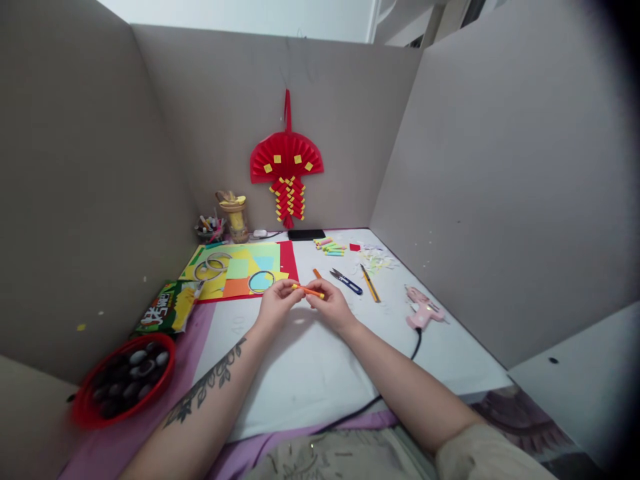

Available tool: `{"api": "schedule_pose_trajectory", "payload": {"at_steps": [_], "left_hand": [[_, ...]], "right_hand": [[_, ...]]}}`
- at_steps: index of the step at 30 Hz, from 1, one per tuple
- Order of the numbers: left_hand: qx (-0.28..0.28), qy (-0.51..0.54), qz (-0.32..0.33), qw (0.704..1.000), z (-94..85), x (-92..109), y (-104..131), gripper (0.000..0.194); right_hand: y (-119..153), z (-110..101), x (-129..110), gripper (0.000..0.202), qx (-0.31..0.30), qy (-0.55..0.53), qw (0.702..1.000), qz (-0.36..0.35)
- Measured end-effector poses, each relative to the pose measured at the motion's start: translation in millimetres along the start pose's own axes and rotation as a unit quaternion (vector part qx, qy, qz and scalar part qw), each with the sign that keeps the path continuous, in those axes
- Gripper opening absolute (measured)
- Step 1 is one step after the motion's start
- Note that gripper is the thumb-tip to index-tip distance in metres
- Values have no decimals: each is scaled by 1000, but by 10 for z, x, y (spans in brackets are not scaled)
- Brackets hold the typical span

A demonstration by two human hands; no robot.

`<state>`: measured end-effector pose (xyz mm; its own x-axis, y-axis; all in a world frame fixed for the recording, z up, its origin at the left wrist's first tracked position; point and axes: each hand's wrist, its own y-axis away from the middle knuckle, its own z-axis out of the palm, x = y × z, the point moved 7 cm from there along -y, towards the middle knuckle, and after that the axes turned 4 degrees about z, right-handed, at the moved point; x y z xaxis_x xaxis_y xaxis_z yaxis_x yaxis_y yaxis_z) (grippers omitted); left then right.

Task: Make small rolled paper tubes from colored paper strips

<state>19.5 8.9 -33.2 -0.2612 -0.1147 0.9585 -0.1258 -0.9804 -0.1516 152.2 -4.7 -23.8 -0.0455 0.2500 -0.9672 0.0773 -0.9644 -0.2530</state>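
Note:
A thin orange paper roll with yellow ends (pixel 309 291) is held between both hands above the white table. My left hand (pixel 280 301) pinches its left end, and my right hand (pixel 330 303) is closed on its right end. Just beyond my right hand lie an orange strip (pixel 317 274), dark blue thread snips (pixel 347 281) and a yellow craft knife (pixel 371 285). Coloured paper sheets (pixel 237 268) with several metal rings are spread to the left of my left hand.
A pink glue gun (pixel 423 308) with a black cord lies right. Behind are small paper rolls (pixel 331 247), paper scraps (pixel 377 258) and a black phone-like slab (pixel 307 235). A red bowl (pixel 170 360) and green packet (pixel 165 307) stand left. A red fan ornament (pixel 287 157) hangs on the partition.

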Motion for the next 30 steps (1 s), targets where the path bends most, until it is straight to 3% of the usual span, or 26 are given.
{"api": "schedule_pose_trajectory", "payload": {"at_steps": [5,8,12,15,20,30], "left_hand": [[37,-29,35,998,-77,43,-28,34],[46,-60,66,995,-119,96,-52,32],[36,-155,99,982,-146,87,-81,27],[8,-196,104,975,-121,12,-102,25],[0,-220,121,968,-123,-46,-123,27],[-15,-235,128,964,-108,-103,-123,29]], "right_hand": [[-19,47,119,13,-8,45,999,-10],[-9,35,133,28,7,127,991,-38],[59,29,-37,44,29,307,939,-154],[93,70,-104,47,17,385,901,-196],[82,121,-99,47,1,428,879,-209],[77,120,-125,43,7,430,877,-214]]}}
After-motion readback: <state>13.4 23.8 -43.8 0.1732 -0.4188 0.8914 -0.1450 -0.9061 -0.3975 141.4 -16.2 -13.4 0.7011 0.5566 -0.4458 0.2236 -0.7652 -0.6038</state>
